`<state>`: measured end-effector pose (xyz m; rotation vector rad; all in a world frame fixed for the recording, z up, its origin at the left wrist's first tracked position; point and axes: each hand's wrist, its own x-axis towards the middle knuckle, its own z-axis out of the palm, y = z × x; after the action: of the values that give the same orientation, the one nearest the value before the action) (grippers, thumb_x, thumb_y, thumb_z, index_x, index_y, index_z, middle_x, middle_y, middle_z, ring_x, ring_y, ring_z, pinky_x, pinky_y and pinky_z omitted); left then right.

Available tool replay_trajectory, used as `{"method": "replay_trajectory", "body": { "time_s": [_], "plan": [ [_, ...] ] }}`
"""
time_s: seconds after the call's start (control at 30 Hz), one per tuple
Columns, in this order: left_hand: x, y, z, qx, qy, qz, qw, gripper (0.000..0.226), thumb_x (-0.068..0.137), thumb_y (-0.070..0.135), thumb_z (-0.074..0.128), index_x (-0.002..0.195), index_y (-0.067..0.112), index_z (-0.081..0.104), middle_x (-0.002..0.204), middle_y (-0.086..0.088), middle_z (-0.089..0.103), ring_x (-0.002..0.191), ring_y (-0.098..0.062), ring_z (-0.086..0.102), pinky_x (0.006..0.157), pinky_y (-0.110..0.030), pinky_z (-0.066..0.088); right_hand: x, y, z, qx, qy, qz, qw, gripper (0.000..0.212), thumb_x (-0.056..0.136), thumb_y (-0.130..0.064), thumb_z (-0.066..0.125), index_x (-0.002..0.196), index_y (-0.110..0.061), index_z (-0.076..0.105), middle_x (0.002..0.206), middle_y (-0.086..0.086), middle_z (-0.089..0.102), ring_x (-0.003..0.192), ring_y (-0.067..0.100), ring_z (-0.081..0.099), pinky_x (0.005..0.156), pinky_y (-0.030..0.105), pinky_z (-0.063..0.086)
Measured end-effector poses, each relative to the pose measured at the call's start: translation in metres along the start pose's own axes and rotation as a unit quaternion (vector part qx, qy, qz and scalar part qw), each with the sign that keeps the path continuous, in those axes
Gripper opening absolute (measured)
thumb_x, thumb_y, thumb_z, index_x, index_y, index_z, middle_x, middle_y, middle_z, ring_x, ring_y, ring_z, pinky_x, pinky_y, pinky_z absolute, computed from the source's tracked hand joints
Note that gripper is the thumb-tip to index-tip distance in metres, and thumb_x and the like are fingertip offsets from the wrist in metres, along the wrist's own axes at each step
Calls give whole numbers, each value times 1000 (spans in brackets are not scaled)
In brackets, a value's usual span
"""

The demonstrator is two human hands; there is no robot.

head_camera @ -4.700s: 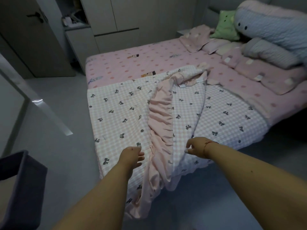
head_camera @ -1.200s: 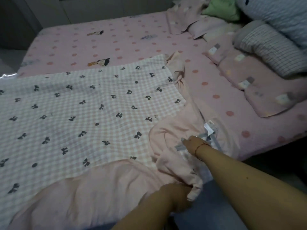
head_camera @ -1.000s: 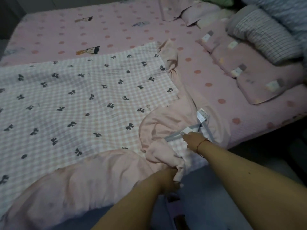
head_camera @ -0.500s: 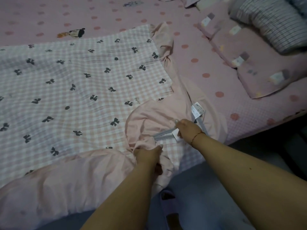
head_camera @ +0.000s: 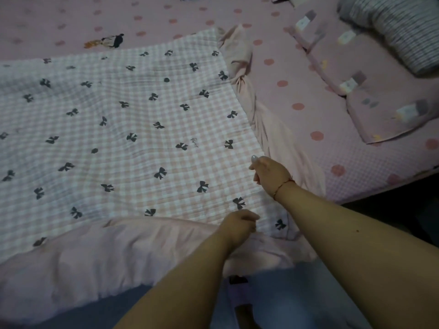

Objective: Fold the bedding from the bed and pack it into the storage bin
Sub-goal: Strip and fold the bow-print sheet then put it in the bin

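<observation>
Checked bow-print quilt (head_camera: 123, 138) lies flat on the polka-dot bed sheet (head_camera: 308, 96).
I see my left hand (head_camera: 240, 225) pinching its near pink edge, my right hand (head_camera: 269, 173) gripping the right-hand edge, hands apart.

striped bolster (head_camera: 399, 32): top right on bed | slipper (head_camera: 240, 302): on floor, bottom centre | floor (head_camera: 297, 293): grey

We have one view only, from the camera on the person's head. It looks forward and steeply down, close over the near edge of the bed (head_camera: 356, 162), with both forearms reaching in from below.
</observation>
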<state>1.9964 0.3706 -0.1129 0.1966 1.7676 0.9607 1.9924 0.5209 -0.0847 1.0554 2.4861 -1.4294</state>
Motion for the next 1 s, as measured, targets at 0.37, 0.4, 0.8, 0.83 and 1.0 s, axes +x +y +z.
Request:
{"method": "replay_trajectory", "body": {
  "time_s": [0.37, 0.4, 0.8, 0.83, 1.0],
  "plan": [
    [-42, -76, -172, 458, 257, -86, 846, 43, 94, 40, 37, 118, 14, 60, 123, -10, 56, 111, -29, 51, 91, -37, 40, -14, -41, 84, -47, -214, 27, 975, 52, 99, -51, 19, 101, -16, 57, 87, -2, 57, 89, 19, 53, 96, 37, 42],
    [-50, -88, -181, 489, 233, -113, 833, 48, 95, 45, 33, 123, 14, 57, 126, -10, 55, 114, -30, 50, 97, -40, 37, -16, -47, 97, -56, -234, 24, 970, 55, 99, -50, 19, 104, -14, 59, 91, 1, 58, 91, 19, 53, 100, 39, 41],
    [-138, -170, -213, 254, 271, -68, 926, 30, 97, 35, 44, 104, 14, 64, 115, -11, 62, 108, -32, 57, 89, -36, 44, -69, -147, 212, -154, -345, -46, 925, 65, 98, -54, 17, 111, -10, 62, 99, 4, 61, 92, 22, 58, 98, 41, 44],
    [-149, -178, -222, 255, 278, -86, 922, 35, 98, 36, 41, 112, 12, 62, 121, -12, 60, 111, -32, 55, 92, -36, 43, -75, -158, 220, -154, -342, -53, 925, 64, 98, -54, 17, 110, -10, 62, 98, 4, 62, 90, 21, 57, 96, 40, 45],
    [-220, -231, -270, 207, 358, -125, 902, 41, 99, 35, 43, 123, 6, 59, 129, -15, 58, 116, -31, 53, 96, -32, 40, -114, -211, 274, -164, -341, -79, 922, 60, 99, -51, 18, 103, -10, 61, 93, 8, 63, 83, 23, 56, 85, 37, 47]
  ]
}}
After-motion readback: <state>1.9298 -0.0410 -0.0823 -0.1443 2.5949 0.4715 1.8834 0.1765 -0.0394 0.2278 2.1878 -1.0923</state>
